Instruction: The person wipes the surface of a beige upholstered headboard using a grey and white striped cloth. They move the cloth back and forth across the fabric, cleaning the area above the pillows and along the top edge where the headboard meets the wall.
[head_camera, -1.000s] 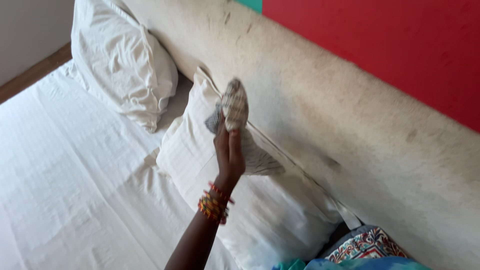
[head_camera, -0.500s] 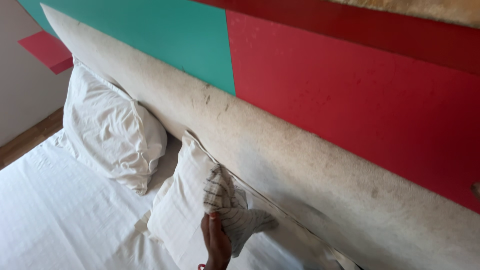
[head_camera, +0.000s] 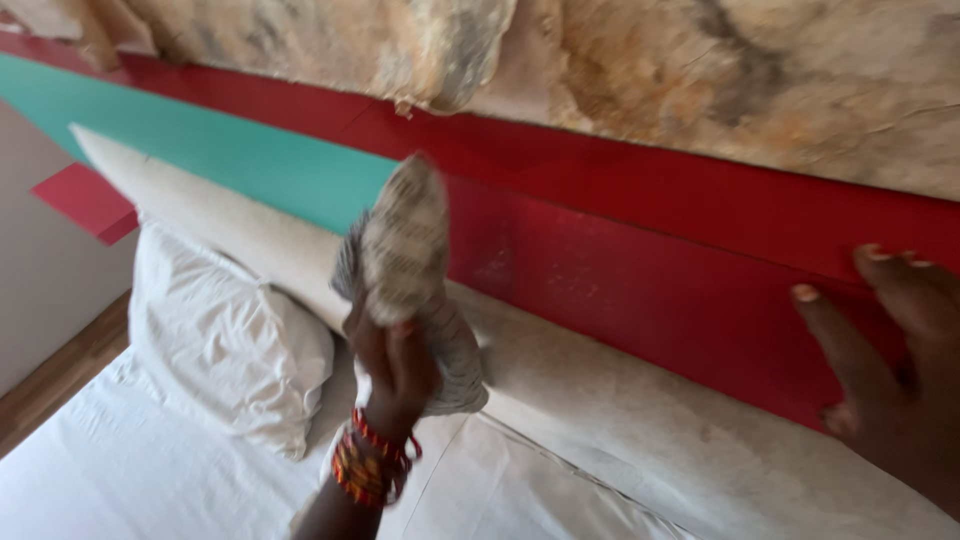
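A person's left hand (head_camera: 392, 352) (beaded bangles at the wrist) grips a bunched striped cloth (head_camera: 405, 250), raised before the red wall panel (head_camera: 640, 250); the right hand (head_camera: 895, 375) presses there, fingers spread, holding nothing.

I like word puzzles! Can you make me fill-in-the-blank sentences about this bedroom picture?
1. The left hand holds a crumpled striped ____ in its grip.
2. The right hand presses flat on the ____ wall panel.
3. Beaded ____ circle the left wrist.
4. The white pillow leans on the beige padded headboard.

Missing: cloth, red, bracelets
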